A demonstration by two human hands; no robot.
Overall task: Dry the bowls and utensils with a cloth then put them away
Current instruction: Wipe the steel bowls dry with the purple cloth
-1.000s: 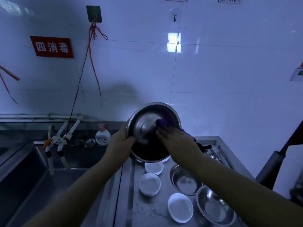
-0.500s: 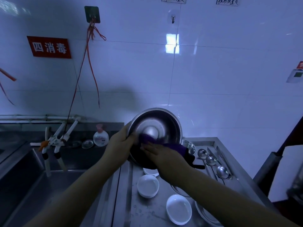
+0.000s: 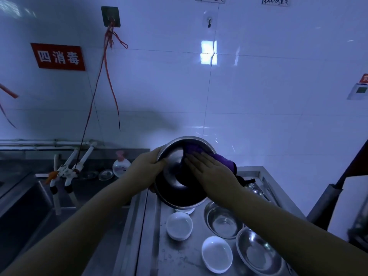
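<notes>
The left hand grips the rim of a large steel bowl, fingers curled over its left edge, holding it tilted up above the back of the steel counter. The right hand lies flat with fingers straight and spread, pressing a purple cloth against the bowl's inside; the cloth spills over the right rim. Below, toward the counter's near edge, sit two small white bowls and, nearer the right edge, two steel bowls. Spoons lie along the right edge, partly hidden. Left of the counter is a dark sink, with a soap bottle at its back ledge.
</notes>
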